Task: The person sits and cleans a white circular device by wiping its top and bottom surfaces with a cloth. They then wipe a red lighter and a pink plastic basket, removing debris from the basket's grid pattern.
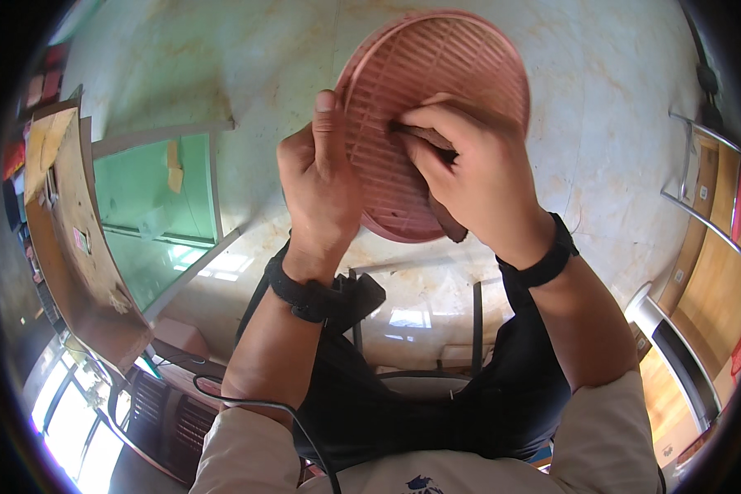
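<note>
A round pink slatted plastic piece [383,160] is held up in front of me, its ribbed face towards me. Around its left rim closes my left hand [321,173], thumb pointing up along the edge; the other fingers are mostly hidden behind it. Pinched in my right hand [475,160] is a dark brown cloth [449,225], pressed against the slats right of the middle. One end of the cloth hangs below the hand, near the lower rim. Dark specks show on the lower slats.
Stained pale floor tiles [593,123] lie beneath. To the left stand a wooden board [86,247] and a green glass-topped table [154,185]. A bent metal tube frame [704,216] and cardboard boxes [707,253] are at the right. A black cable [253,402] crosses near my left arm.
</note>
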{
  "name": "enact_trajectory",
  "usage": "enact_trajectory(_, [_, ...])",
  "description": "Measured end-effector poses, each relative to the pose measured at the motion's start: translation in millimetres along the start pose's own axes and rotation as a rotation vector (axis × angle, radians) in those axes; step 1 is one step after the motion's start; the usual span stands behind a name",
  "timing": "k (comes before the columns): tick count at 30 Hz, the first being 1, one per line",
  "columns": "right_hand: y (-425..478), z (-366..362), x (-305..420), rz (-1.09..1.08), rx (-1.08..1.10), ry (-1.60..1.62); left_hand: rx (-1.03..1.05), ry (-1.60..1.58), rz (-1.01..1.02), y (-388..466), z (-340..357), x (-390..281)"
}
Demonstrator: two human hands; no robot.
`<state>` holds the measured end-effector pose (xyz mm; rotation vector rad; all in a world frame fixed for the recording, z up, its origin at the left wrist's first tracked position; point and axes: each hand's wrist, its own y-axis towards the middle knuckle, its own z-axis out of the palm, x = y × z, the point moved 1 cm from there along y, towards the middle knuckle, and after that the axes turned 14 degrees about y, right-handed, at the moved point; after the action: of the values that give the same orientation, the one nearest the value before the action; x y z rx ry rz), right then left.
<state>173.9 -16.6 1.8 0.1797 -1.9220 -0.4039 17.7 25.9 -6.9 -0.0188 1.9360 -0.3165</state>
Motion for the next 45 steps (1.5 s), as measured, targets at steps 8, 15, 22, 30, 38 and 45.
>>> enact_trajectory(8, [0, 4, 10, 0.031, -0.009, -0.014, 0.014, 0.145, 0.096, -13, 10, -8])
enact_trajectory(15, [-6, 2, 2, 0.050, 0.046, -0.064, -0.114, -0.090, -0.034, 3, 1, -2])
enact_trajectory(22, [-14, 2, 11, -0.006, 0.044, -0.180, -0.075, -0.135, -0.071, 7, -6, 8])
enact_trajectory(30, [-6, 5, 14, -0.156, 0.011, -0.095, -0.027, -0.094, 0.057, -4, 8, -8])
enact_trajectory(38, [7, -5, 4, -0.073, -0.132, -0.189, 0.108, 0.078, -0.022, -13, 6, -1])
enact_trajectory(45, [-19, 21, 15, -0.071, 0.152, -0.057, 0.069, -0.141, -0.136, -6, 4, 6])
